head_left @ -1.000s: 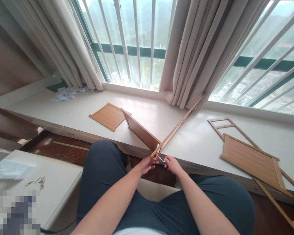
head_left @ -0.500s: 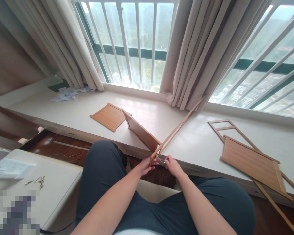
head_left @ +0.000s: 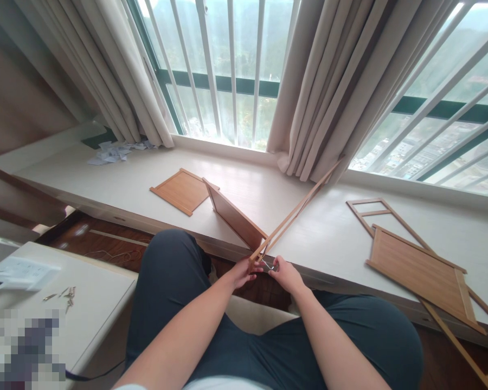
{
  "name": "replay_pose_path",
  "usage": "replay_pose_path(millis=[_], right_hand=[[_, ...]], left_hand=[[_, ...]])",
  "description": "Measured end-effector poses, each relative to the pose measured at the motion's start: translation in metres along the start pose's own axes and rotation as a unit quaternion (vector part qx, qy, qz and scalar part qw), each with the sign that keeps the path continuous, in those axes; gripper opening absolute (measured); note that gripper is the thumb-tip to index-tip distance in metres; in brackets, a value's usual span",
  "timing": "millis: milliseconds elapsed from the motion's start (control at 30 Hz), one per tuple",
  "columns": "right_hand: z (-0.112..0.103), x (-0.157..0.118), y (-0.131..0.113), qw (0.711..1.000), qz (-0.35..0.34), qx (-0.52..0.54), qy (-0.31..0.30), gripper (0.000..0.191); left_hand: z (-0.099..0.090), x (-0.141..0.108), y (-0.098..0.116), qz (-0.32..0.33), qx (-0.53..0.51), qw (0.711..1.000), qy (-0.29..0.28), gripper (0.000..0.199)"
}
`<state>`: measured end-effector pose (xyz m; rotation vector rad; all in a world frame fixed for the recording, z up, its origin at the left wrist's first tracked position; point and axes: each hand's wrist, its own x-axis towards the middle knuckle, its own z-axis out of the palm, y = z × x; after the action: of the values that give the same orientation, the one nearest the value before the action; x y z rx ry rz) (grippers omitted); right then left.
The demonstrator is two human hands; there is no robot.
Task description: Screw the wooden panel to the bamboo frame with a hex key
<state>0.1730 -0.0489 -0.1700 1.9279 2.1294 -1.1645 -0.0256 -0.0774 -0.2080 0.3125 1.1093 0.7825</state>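
Note:
My left hand (head_left: 243, 272) is wrapped round the near end of a long, narrow wooden frame (head_left: 295, 211) that slants up toward the curtain. A flat wooden panel (head_left: 236, 214) stands on edge against that frame and runs off to the left. In my right hand (head_left: 285, 273) a small bent metal hex key (head_left: 270, 266) is pinched, its far end at the frame's near end by my left fingers. Whatever fastener the key meets there is too small to make out.
Another wooden panel (head_left: 184, 191) lies flat on the white window ledge (head_left: 117, 187). To the right, a larger panel (head_left: 421, 266) rests across a second narrow frame (head_left: 366, 213). Paper scraps (head_left: 108, 153) lie far left. Several small screws (head_left: 70, 294) sit on the white table (head_left: 101, 295).
My right hand has turned a little with the hex key, its fingers now curled closer to the frame. My left hand, the frame and the standing panel stay put.

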Motion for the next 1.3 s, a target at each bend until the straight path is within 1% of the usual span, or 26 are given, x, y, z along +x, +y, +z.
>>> replay_pose_path(millis=[133, 400, 600, 933, 1067, 1300], right_hand=[[-0.0001, -0.0005, -0.0018, 1.0, -0.001, 0.001, 0.008, 0.019], [0.0012, 0.0006, -0.0011, 1.0, -0.003, -0.017, 0.013, 0.013], [-0.0007, -0.0012, -0.0038, 0.998, -0.011, -0.059, 0.019, 0.014], [-0.0013, -0.0015, -0.0041, 0.998, -0.01, -0.052, 0.015, 0.014], [-0.002, -0.0024, -0.0046, 0.999, -0.011, -0.048, 0.014, 0.016], [-0.0018, -0.0023, -0.0051, 0.998, -0.011, -0.066, 0.018, 0.013]], left_hand=[[-0.001, -0.0002, -0.0002, 0.001, 0.0, 1.0, -0.003, 0.053], [-0.0002, -0.0026, 0.0013, -0.001, -0.002, 1.0, 0.0, 0.051], [0.0019, -0.004, 0.0025, 0.0, 0.001, 1.0, 0.003, 0.049], [0.0033, -0.006, 0.0047, -0.003, 0.007, 1.0, 0.003, 0.048], [0.0043, -0.0076, 0.0061, -0.002, 0.007, 1.0, 0.001, 0.05], [0.005, -0.0075, 0.0059, -0.001, 0.008, 1.0, 0.001, 0.053]])
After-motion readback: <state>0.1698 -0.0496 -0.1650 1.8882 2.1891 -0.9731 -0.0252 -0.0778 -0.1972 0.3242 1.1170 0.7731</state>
